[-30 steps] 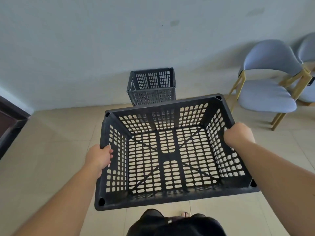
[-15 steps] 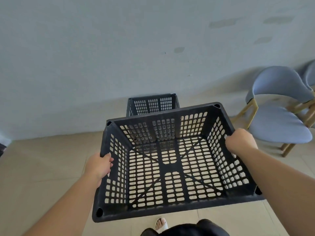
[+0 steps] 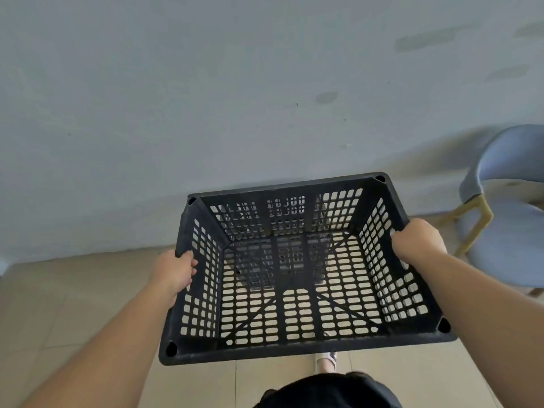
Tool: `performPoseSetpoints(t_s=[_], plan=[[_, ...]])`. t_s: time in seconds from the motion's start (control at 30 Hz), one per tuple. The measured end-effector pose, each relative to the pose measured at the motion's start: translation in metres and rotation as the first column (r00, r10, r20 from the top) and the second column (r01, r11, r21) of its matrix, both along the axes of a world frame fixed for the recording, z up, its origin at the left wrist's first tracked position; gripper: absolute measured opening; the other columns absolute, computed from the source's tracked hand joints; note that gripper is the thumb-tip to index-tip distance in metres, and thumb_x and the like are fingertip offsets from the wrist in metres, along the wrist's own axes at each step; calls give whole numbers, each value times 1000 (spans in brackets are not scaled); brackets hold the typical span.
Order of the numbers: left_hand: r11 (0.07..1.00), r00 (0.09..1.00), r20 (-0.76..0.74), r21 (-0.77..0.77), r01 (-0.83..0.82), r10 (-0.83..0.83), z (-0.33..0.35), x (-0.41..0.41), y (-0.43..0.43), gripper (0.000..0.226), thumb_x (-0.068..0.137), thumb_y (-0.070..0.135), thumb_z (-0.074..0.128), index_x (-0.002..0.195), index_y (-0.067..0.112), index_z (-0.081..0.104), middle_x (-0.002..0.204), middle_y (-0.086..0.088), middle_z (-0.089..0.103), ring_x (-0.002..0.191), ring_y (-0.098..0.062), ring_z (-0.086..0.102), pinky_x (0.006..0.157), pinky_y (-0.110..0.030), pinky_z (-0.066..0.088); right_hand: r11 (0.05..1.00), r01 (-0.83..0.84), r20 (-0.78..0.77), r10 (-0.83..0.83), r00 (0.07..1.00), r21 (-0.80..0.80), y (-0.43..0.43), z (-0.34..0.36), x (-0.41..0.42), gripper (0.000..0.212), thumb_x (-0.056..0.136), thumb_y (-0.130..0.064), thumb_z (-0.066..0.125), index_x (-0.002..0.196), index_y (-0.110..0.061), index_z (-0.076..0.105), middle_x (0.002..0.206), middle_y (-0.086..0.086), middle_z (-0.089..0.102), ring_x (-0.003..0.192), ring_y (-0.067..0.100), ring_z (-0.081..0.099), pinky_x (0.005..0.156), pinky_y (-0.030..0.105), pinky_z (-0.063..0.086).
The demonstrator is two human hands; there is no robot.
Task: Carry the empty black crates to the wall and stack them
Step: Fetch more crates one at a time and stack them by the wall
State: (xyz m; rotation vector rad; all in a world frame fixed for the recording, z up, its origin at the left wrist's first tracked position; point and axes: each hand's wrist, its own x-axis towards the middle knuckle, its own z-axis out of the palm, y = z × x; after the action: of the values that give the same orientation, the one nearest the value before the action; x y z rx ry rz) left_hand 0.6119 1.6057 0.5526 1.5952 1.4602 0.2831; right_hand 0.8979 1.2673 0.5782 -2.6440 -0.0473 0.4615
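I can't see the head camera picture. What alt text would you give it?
Two bare hands, left and right, hold an empty black slatted crate by its side rims, close to a pale wall. Through its holes a second dark crate shows dimly below. A blue chair stands at the right on the tiled floor.

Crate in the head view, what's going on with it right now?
A person holds an empty black crate by its two short sides, left hand and right hand gripping the rims. It is off the floor, close to the pale wall. A second crate shows dimly through its mesh. A blue chair stands to the right.
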Motion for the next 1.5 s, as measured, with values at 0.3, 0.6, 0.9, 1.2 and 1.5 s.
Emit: performPoseSetpoints(t_s=[0.3,0.6,0.9,1.2,1.5], plan=[[999,999,-27,-9,-45,45,-16,86,69,22,106,25,50,105,8,64,89,-5,68,77,-18,62,77,-39,55,995,-79,-29,77,997,-53,89,-10,107,31,99,-23,53,110,4,61,93,18,62,78,33,54,68,34,45],[994,997,-61,-95,-56,50,-57,156,174,30,105,33,48,101,9,65,92,-7,69,78,-19,62,77,-39,53,994,-25,-64,18,998,-106,184,-34,163,33,101,-26,52,114,3,58,99,20,64,83,35,57,71,37,48],[987,995,-99,-163,8,-25,-90,204,263,26,108,32,45,115,11,60,96,-4,69,82,-18,65,82,-45,56,991,42,-98,-55,994,-124,259,-65,199,32,99,-28,52,113,1,55,101,20,63,81,32,52,71,35,43],[974,990,-127,-223,32,-62,-121,251,304,30,108,31,45,125,9,58,96,-2,67,82,-15,63,76,-40,55,986,85,-140,-105,985,-143,297,-93,242,32,100,-29,51,116,-1,54,109,21,64,89,36,59,74,39,48],[981,983,-160,-185,55,-85,-139,283,319,27,109,30,43,119,9,57,97,-3,66,80,-15,61,81,-44,56,984,66,-194,-99,976,-168,320,-113,275,34,102,-25,45,124,0,49,115,25,62,99,42,61,78,43,51]])
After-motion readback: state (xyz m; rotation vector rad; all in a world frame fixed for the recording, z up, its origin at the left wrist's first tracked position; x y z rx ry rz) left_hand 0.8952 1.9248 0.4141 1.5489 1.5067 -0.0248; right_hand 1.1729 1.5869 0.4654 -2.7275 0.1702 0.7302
